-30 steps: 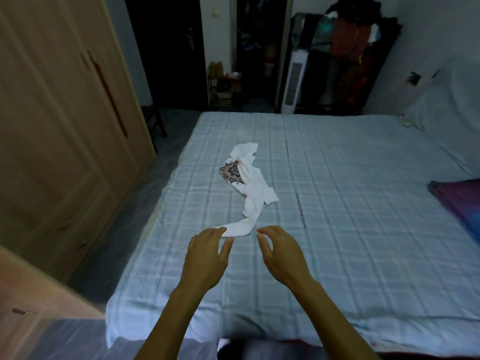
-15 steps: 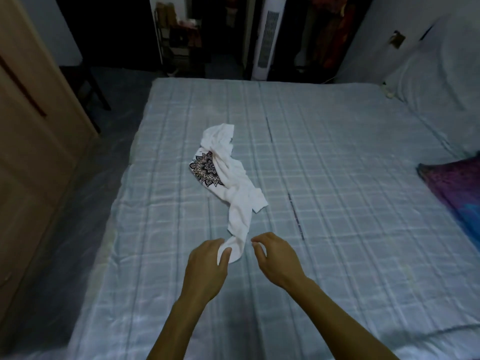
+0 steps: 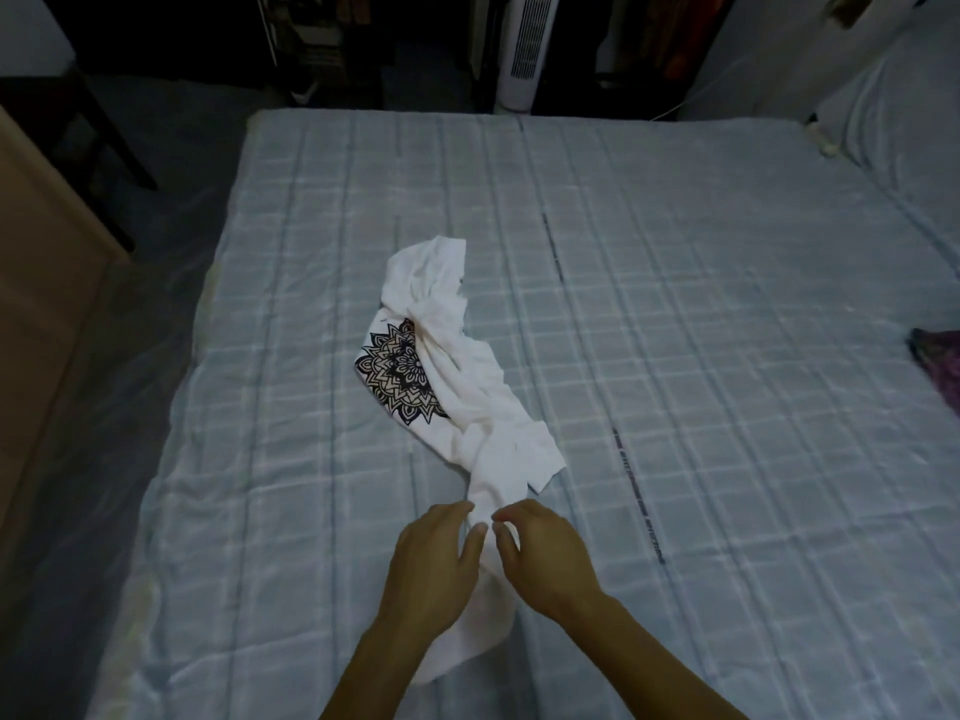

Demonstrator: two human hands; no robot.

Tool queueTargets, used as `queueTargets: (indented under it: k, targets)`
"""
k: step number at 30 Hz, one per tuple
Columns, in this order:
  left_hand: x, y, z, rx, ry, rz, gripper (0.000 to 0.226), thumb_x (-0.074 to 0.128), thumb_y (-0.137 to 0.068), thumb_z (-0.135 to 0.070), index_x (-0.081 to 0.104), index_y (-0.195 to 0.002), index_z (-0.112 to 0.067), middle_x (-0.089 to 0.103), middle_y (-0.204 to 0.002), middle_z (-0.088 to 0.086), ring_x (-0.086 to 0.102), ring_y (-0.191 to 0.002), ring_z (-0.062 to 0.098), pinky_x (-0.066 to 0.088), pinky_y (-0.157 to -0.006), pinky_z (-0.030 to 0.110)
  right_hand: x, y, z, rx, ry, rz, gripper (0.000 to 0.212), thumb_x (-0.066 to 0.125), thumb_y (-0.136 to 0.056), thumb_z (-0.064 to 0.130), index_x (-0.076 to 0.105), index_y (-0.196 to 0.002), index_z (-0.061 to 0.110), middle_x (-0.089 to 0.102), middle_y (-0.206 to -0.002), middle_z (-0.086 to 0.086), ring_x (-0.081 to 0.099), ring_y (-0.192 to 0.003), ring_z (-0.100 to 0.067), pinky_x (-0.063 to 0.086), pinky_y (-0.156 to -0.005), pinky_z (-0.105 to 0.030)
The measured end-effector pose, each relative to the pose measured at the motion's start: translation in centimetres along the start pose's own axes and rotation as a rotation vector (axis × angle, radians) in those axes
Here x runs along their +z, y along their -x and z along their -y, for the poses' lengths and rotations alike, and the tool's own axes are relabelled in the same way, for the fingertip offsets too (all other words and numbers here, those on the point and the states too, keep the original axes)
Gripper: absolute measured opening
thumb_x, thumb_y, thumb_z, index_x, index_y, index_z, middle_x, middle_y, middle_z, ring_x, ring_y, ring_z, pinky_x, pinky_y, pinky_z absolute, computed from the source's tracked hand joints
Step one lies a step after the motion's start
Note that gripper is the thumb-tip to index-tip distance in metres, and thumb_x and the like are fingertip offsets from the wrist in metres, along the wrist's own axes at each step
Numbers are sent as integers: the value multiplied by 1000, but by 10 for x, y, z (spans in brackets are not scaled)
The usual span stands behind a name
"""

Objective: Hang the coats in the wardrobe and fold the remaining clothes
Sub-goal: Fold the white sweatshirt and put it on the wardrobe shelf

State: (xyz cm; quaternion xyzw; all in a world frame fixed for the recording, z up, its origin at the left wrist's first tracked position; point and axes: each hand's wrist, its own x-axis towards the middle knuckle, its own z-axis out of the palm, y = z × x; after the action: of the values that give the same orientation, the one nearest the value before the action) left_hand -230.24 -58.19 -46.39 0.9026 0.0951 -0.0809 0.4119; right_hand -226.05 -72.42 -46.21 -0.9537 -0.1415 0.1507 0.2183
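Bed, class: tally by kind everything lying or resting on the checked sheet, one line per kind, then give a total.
white T-shirt, black mandala print: 1
purple cloth, at the right edge: 1
hands, left hand and right hand, at the shirt's near end: 2
Total: 4

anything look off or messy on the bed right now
Only the white shirt: it lies crumpled and twisted into a long strip across the checked bed, its mandala print half buried in folds. The left hand and right hand meet on its near part. Nothing looks spilled or torn.
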Motion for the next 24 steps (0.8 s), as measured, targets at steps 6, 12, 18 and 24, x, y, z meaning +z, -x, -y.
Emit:
queueTargets:
  k: [6,12,18,24]
  targets:
    - [7,-114,13,-10,-20,-3,50,37,-89,-48,57,-125,-19,61,-120,0,57,-108,15,44,-94,30,16,-103,-15,-14,-44,13,50,27,-91,43,69,-102,18,68,-101,0,62,-89,-17,48,-81,-31]
    - [35,-236,28,-131,66,-171,31,53,-92,-27,59,-121,-19,64,-118,0,57,-108,16,44,-90,28,41,-211,-42,8,6,-48,33,40,-94,32,68,-99,15,68,-98,-4,61,-85,-19,48,-77,-32]
    - [61,-343,48,-270,-54,-329,82,63,-84,-42,17,-147,-16,18,-153,18,22,-139,32,29,-107,42,83,-236,-74,7,-8,85,50,26,-100,46,41,-140,20,42,-145,2,38,-133,-13,17,-110,-20]
    - [65,-398,71,-395,-18,-309,48,61,-86,-17,48,-130,-2,51,-128,22,50,-117,35,42,-92,39,75,-223,-88,-32,-62,-185,21,52,-83,24,67,-69,28,64,-68,14,61,-62,-2,49,-65,-14]
